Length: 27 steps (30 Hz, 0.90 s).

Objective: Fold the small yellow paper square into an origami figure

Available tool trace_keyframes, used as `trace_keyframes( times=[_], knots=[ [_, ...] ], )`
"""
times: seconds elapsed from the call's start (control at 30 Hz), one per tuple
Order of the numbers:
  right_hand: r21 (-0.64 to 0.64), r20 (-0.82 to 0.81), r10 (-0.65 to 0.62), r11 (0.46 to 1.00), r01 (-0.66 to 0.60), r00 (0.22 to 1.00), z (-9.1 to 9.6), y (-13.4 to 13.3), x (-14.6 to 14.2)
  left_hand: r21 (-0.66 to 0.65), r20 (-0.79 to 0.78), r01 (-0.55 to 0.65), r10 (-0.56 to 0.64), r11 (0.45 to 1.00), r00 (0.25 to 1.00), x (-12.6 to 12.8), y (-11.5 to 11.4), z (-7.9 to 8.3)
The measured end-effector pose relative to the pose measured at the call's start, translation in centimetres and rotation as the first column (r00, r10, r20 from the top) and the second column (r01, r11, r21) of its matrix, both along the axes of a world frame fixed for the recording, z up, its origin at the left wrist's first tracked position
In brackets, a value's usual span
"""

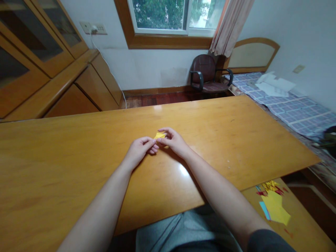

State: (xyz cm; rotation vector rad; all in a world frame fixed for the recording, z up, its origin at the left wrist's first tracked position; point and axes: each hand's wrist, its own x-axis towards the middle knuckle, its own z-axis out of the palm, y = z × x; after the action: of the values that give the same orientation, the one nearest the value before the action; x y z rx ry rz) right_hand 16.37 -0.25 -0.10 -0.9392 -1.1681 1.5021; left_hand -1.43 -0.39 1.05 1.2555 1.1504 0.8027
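A small folded piece of yellow paper is held just above the wooden table, near its middle. My left hand pinches the paper's near left side with closed fingertips. My right hand curls over its right side, fingers closed on it. Both forearms reach in from the bottom of the view. Part of the paper is hidden under my fingers.
A lower wooden surface at the bottom right carries yellow paper and coloured scraps. A dark armchair stands under the window. A bed with a checked cover lies at right, wooden cabinets at left.
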Motion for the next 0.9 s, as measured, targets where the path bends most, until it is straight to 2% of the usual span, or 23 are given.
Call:
trace_keyframes(
  times=[0.33, 0.67, 0.9],
  knots=[
    [-0.018, 0.008, -0.031, 0.999, 0.031, 0.999, 0.12, -0.04, -0.13, -0.006, -0.014, 0.034, -0.034, 0.999, 0.999, 0.04, 0.1, -0.1],
    [-0.028, -0.004, -0.042, 0.999, 0.042, 0.999, 0.05, 0.07, 0.0, -0.067, 0.05, 0.046, -0.042, 0.997, 0.998, -0.11, 0.18, 0.07],
    [-0.032, -0.017, -0.042, 0.999, 0.042, 0.999, 0.19, 0.02, -0.11, -0.027, -0.006, 0.052, -0.052, 0.998, 0.999, 0.03, -0.35, 0.68]
  ],
)
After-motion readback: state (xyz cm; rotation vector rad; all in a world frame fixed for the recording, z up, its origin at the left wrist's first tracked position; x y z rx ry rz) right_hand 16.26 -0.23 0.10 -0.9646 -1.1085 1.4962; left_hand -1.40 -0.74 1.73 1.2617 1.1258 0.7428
